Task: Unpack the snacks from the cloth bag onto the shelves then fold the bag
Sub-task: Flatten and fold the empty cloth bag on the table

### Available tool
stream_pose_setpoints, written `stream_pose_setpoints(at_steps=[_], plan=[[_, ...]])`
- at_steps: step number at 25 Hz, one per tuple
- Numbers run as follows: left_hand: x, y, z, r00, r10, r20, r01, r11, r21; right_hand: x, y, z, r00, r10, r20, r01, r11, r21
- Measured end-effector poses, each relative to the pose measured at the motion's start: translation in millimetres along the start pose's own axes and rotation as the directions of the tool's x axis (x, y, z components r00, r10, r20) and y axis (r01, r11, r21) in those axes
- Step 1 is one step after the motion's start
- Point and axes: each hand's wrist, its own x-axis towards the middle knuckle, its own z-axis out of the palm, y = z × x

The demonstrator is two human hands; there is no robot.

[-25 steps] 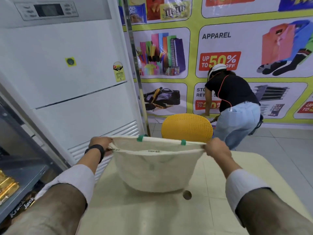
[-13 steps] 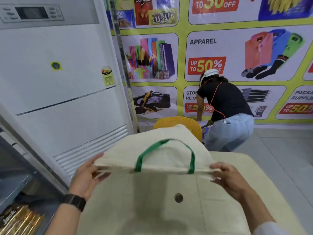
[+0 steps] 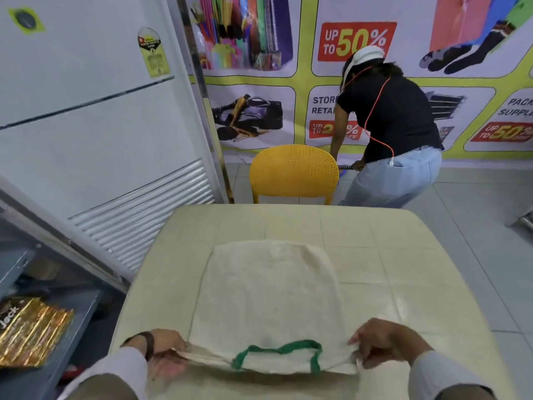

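Pinching bag (image 3: 268, 295) edge, hands (image 3: 165, 352) apart

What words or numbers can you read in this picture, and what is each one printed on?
"UP TO 50%": red badge on the wall banner.
"STOR" over "RETA", cut off by the person: lower banner panel.
"UP TO 2", then "%": red badge, partly hidden.
"PACK" over "SUPPLI", cut off at the picture's edge: right panel.
"UP TO 50": right red badge.
"Jack": gold snack packet on the shelf.
Sticker on the white cabinet: too small to read.

forearms (image 3: 95, 385) cropped, snack pack (image 3: 27, 333) half cut off
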Motion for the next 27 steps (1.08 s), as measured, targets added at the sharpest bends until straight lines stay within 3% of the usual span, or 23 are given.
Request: stream_pose_setpoints(at_steps=[2,4,6,8,10,12,14,17,24,27], plan=[[-4.0,33.5,-29.7,0.996,-0.036,0.08,0.039,0.998,-0.039,2.8,-37.1,-23.1,1.0,-0.015,0.026,0.013,0.997,0.075],[-8.5,74.7,-50.0,1.0,0.014,0.02,-0.01,0.982,-0.19,7.0,-83.4,-39.7,0.997,-0.075,-0.018,0.077,0.968,0.238],[-9.6,117.9,-62.3,0.995,0.078,-0.069,-0.096,0.946,-0.31,16.1,-128.2,-52.0,0.976,-0.152,-0.153,0.203,0.887,0.415],[-1.5,156.7,-66.4,0.949,0.223,-0.222,-0.301,0.849,-0.434,29.4,-162.9,-57.8,0.914,-0.214,-0.344,0.379,0.751,0.54],[14.3,181.7,-63.1,0.887,0.288,-0.361,-0.443,0.749,-0.492,45.9,-175.6,-53.9,0.839,-0.185,-0.512,0.479,0.697,0.534],[37.1,185.3,-49.9,0.869,0.289,-0.402,-0.45,0.799,-0.398,66.7,-168.2,-40.7,0.811,-0.123,-0.572,0.407,0.821,0.4],[64.8,174.5,-31.5,0.884,0.287,-0.369,-0.392,0.885,-0.251,86.9,-150.5,-19.7,0.838,-0.085,-0.539,0.247,0.94,0.234],[92.0,157.2,-7.2,0.901,0.296,-0.318,-0.357,0.921,-0.155,107.6,-132.0,3.3,0.836,-0.126,-0.534,0.204,0.975,0.089],[90.6,156.6,10.2,0.924,0.235,-0.303,-0.299,0.936,-0.185,105.8,-129.4,3.2,0.842,-0.079,-0.534,0.242,0.939,0.243],[59.0,187.2,20.8,0.848,0.329,-0.416,-0.383,0.922,-0.051,94.3,-128.1,2.4,0.849,-0.086,-0.522,0.243,0.94,0.24]])
